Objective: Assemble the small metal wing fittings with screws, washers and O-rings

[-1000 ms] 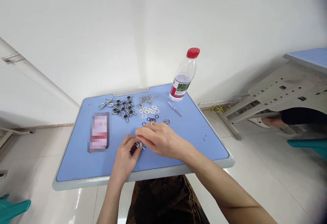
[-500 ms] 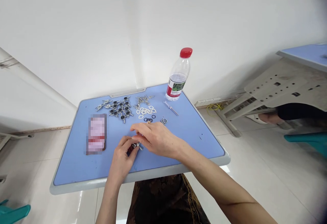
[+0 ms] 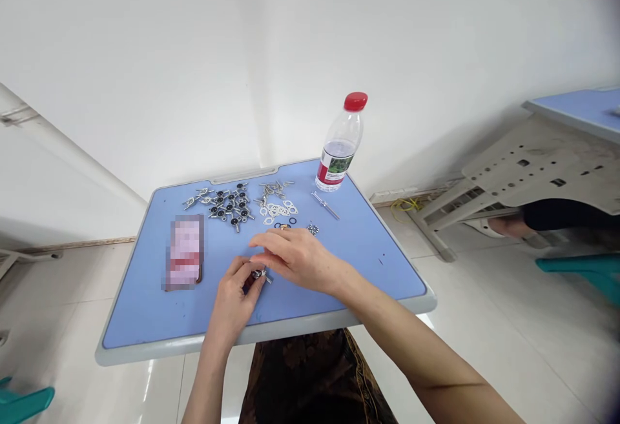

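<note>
"listing surroundings first: what lies on the blue desk [image 3: 145,308]?"

"item: one clear bottle [image 3: 334,162], red-capped, part filled, upright at the far right. item: one slim clear tool [image 3: 325,206], syringe-like, just in front of it. item: one phone [image 3: 184,253], screen blurred out, lying at the left."

"and the small stock?"

"metal fittings with black discs [image 3: 230,207], one cluster, left of centre towards the back. metal pins [image 3: 277,189], loose pile, beside them to the right. flat white gaskets [image 3: 276,210], overlapping, in front of the pins. black rings [image 3: 292,221], nearer still. shiny small pieces [image 3: 313,229], one heap, to the right of the rings."

"anything obstructing?"

"the right hand [image 3: 300,259]: its knuckles reach up to the rings and partly cover them from view."

"condition of the hands?"

"left hand [image 3: 235,295]: thumb and fingers closed about one small metal part [image 3: 260,275], near the front edge, partly hidden by the fingers. right hand: fingers bent, thumb and forefinger tips close together at the top of that part; whether they pinch anything, cannot tell."
</note>
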Demonstrator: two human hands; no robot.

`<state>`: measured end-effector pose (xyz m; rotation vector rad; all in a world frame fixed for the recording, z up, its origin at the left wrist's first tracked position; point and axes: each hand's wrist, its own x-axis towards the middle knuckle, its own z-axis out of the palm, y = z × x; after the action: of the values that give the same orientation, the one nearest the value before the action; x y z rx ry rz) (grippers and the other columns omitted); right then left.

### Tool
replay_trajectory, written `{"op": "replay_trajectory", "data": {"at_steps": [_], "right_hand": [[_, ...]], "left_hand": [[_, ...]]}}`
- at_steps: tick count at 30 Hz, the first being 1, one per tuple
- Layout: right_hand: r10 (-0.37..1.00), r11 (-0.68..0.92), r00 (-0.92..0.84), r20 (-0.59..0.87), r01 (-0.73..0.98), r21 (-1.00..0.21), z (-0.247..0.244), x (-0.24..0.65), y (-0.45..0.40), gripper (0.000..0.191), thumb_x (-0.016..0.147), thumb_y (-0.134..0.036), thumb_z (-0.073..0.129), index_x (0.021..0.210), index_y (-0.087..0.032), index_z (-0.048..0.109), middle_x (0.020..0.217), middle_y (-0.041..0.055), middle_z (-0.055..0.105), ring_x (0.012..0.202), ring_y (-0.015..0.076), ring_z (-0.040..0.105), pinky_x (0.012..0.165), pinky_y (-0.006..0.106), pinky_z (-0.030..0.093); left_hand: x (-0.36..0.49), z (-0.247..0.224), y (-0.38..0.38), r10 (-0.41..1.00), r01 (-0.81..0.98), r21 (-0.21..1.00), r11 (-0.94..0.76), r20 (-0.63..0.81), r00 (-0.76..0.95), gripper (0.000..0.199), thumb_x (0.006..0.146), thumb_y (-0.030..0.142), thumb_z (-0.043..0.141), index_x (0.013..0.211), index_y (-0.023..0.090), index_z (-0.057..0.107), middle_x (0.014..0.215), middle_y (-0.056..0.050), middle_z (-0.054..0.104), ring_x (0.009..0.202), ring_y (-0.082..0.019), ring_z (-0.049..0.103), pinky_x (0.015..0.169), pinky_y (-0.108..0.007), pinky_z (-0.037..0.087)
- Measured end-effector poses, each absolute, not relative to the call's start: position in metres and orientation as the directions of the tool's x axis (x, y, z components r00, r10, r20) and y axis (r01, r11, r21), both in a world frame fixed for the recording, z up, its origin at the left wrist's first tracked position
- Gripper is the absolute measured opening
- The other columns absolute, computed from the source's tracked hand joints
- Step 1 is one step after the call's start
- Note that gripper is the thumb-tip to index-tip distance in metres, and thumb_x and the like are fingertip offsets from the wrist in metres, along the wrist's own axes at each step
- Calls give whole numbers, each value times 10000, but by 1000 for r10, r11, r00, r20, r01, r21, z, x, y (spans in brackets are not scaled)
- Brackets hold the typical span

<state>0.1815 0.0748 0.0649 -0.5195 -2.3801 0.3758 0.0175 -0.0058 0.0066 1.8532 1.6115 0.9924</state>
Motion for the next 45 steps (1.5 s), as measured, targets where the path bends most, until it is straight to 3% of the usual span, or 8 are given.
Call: {"op": "replay_trajectory", "data": {"at_steps": [6, 13, 19, 23, 28, 34, 45], "right_hand": [[421, 853, -792, 441, 181, -490, 73, 184, 73, 306, 954, -118, 364, 1248, -138, 444, 1017, 91, 667, 843, 158, 610, 740, 291, 471], [484, 864, -649, 587, 252, -435, 54, 176, 76, 126, 961, -253, 479, 1042, -181, 544, 797, 26, 676, 670, 131, 601, 614, 239, 417], [568, 818, -597, 567, 333, -469, 48, 175, 78, 130, 945, -266, 507, 1047, -187, 522, 750, 1, 651, 617, 119, 576, 588, 225, 406], [595, 782, -633, 495, 314, -538, 58, 179, 76, 257, 915, -215, 513, 1164, -166, 474, 852, 26, 656, 622, 111, 559, 556, 220, 396], [511, 807, -718, 472, 211, -552, 69, 185, 76, 425, 905, -76, 368, 1323, -146, 381, 973, 72, 643, 705, 127, 574, 621, 257, 455], [546, 797, -675, 496, 237, -555, 65, 182, 78, 338, 935, -109, 401, 1268, -138, 449, 938, 77, 661, 786, 165, 600, 709, 308, 492], [635, 747, -597, 491, 313, -587, 56, 177, 83, 238, 940, -247, 510, 1161, -158, 510, 778, 15, 641, 670, 129, 582, 636, 242, 450]], "left_hand": [[18, 7, -6, 977, 624, 759, -187, 209, 40, 131, 872, 164, 535, 934, 209, 642, 920, -21, 576, 699, -117, 547, 675, -258, 487], [18, 7, -8, 975, 635, 747, -197, 218, 47, 164, 855, 149, 532, 959, 220, 637, 953, -23, 592, 694, -115, 552, 678, -263, 495], [17, 7, -8, 977, 606, 771, -194, 205, 51, 159, 851, 147, 542, 954, 214, 643, 986, -31, 608, 699, -110, 573, 707, -264, 505], [15, 7, -8, 978, 605, 772, -197, 197, 67, 187, 846, 143, 546, 986, 216, 648, 987, -34, 607, 703, -114, 585, 710, -270, 513], [13, 7, -7, 980, 605, 772, -192, 181, 81, 163, 860, 164, 547, 984, 205, 646, 990, -43, 603, 704, -115, 580, 711, -274, 515], [9, 7, -6, 981, 605, 773, -191, 165, 99, 157, 889, 204, 529, 988, 215, 651, 1001, -48, 607, 749, -130, 587, 742, -294, 519], [9, 4, -8, 981, 607, 771, -193, 174, 91, 164, 876, 203, 552, 1004, 225, 653, 1004, -42, 590, 719, -120, 569, 730, -289, 517]]}}
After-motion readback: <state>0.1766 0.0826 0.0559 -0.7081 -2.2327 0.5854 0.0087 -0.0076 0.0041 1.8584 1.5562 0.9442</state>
